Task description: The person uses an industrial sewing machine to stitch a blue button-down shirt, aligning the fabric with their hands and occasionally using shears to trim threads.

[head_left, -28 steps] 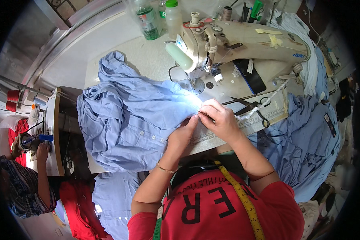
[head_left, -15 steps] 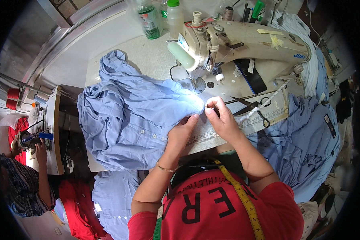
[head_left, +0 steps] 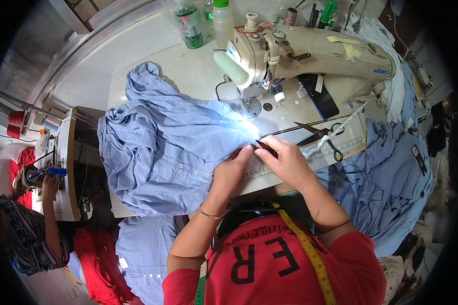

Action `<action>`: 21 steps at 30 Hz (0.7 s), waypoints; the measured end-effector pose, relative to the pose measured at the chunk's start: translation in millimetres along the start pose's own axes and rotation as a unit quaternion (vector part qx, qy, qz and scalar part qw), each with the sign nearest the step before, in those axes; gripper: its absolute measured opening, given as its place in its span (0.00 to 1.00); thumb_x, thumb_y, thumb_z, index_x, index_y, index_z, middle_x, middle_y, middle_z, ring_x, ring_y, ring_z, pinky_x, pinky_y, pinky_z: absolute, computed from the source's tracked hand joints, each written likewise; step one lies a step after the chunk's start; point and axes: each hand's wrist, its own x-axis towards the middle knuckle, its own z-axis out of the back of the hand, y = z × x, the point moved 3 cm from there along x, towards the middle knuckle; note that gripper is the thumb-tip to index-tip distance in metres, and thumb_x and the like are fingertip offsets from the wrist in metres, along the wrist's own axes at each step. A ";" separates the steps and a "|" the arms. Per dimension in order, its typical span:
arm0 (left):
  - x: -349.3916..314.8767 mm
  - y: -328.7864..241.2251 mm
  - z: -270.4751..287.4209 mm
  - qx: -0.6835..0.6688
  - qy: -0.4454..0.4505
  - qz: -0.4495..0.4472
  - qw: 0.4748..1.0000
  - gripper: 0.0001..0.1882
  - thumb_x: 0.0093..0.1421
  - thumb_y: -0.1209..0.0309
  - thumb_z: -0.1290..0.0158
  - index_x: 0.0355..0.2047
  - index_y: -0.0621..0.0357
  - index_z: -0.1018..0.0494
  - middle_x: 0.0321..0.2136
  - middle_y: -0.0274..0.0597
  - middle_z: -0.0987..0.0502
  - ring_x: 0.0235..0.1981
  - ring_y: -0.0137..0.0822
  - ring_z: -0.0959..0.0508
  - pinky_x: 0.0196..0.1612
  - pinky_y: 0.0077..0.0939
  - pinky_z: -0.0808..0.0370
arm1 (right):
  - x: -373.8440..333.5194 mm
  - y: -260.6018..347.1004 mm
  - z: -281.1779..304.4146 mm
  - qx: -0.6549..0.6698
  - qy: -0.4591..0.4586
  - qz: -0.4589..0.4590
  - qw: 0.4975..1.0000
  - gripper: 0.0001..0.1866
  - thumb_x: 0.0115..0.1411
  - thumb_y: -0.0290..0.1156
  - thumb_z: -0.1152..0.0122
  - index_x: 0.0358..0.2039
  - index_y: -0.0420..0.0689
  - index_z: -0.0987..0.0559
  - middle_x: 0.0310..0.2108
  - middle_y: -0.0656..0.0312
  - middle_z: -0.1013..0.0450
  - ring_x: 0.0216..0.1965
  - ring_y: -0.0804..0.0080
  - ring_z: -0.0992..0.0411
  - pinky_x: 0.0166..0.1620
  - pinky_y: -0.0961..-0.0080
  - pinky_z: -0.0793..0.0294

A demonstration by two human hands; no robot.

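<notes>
Apparently trimming or picking at the edge of a light-blue, button-front cloth garment (head_left: 160, 134), spread rumpled across a pale grey tabletop (head_left: 188, 63), to the left and front of a cream-coloured metal sewing machine (head_left: 331, 48). Pinching the garment's brightly lit corner narrowly between thumb and fingers of the left hand (head_left: 232, 169). Gripping a slim black pointed tool (head_left: 268, 149) in the right hand (head_left: 288, 162), with its tip right by that corner; touching or not, impossible to tell. Next, seemingly calling for a steady left pinch and small, careful tool movements, sparing the surrounding cloth.
</notes>
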 end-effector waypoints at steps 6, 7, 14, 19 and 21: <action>1.9 3.9 1.3 0.004 0.005 -0.023 1.000 0.11 0.60 0.74 0.44 0.43 0.64 0.24 0.39 0.39 0.21 0.40 0.30 0.24 0.47 0.22 0.29 | 3.9 3.0 3.0 -0.013 0.018 0.011 1.000 0.10 0.60 0.31 0.42 0.33 0.37 0.27 0.28 0.46 0.27 0.32 0.44 0.28 0.34 0.58 0.30; 1.8 3.6 1.3 0.010 0.000 -0.021 1.000 0.11 0.60 0.74 0.43 0.43 0.64 0.23 0.39 0.39 0.21 0.40 0.30 0.24 0.47 0.22 0.29 | 4.5 3.1 3.4 -0.010 0.024 0.007 1.000 0.10 0.60 0.31 0.42 0.33 0.37 0.27 0.28 0.46 0.27 0.32 0.44 0.28 0.34 0.58 0.30; 1.9 2.4 1.4 0.020 -0.007 -0.022 1.000 0.11 0.59 0.74 0.43 0.42 0.63 0.24 0.39 0.39 0.21 0.40 0.30 0.24 0.47 0.22 0.29 | 5.5 4.0 4.1 0.002 0.026 0.000 1.000 0.09 0.59 0.31 0.42 0.33 0.37 0.27 0.27 0.45 0.27 0.31 0.44 0.28 0.33 0.59 0.30; 2.0 1.5 1.6 0.009 -0.022 0.015 1.000 0.11 0.59 0.75 0.43 0.43 0.63 0.24 0.39 0.39 0.21 0.40 0.30 0.24 0.47 0.22 0.29 | 6.6 3.2 3.6 0.010 0.025 0.001 1.000 0.10 0.59 0.31 0.41 0.34 0.36 0.26 0.27 0.45 0.27 0.30 0.45 0.27 0.33 0.60 0.29; 1.3 -0.8 0.3 0.009 -0.023 0.018 1.000 0.11 0.59 0.75 0.42 0.43 0.63 0.24 0.39 0.39 0.21 0.40 0.30 0.23 0.47 0.22 0.29 | 6.6 2.4 3.6 0.011 0.023 -0.002 1.000 0.10 0.59 0.31 0.41 0.34 0.36 0.26 0.27 0.45 0.27 0.30 0.45 0.27 0.33 0.60 0.29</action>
